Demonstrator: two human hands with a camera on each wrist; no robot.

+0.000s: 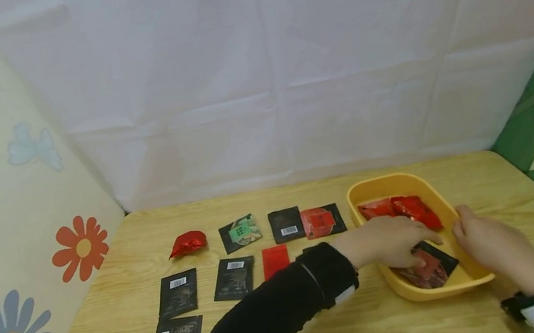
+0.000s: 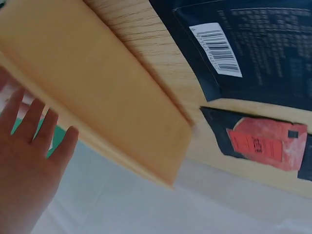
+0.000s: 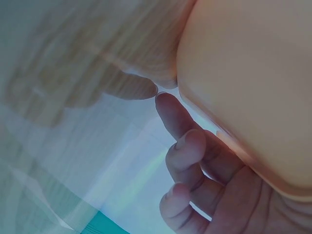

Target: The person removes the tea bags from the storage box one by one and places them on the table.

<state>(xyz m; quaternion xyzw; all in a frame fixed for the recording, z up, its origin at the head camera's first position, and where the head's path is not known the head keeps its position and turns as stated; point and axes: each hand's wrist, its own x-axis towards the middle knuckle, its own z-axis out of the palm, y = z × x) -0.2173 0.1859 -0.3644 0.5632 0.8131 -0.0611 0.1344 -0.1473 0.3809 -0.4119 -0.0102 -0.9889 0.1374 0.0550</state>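
A yellow plastic basket [image 1: 446,206] stands at the right of the table. Inside lie shiny red packets [image 1: 417,211] and a black-and-red sachet [image 1: 433,271]. My left hand [image 1: 398,238] reaches over the basket's left side, thumb and fingertips at that sachet. Its fingers look spread and nearly straight in the left wrist view, partly behind the basket wall [image 2: 97,83]. My right hand [image 1: 495,245] grips the basket's right rim, thumb at the top. In the right wrist view, its curled fingers [image 3: 185,151] show beside the outer wall.
Several black sachets [image 1: 178,292] lie spread across the table's left and middle. Among them are a green-labelled sachet [image 1: 241,232], a red-labelled one [image 1: 322,221], a flat red packet [image 1: 275,260] and a crumpled red packet [image 1: 188,243]. A white sheet [image 1: 277,69] hangs behind the table.
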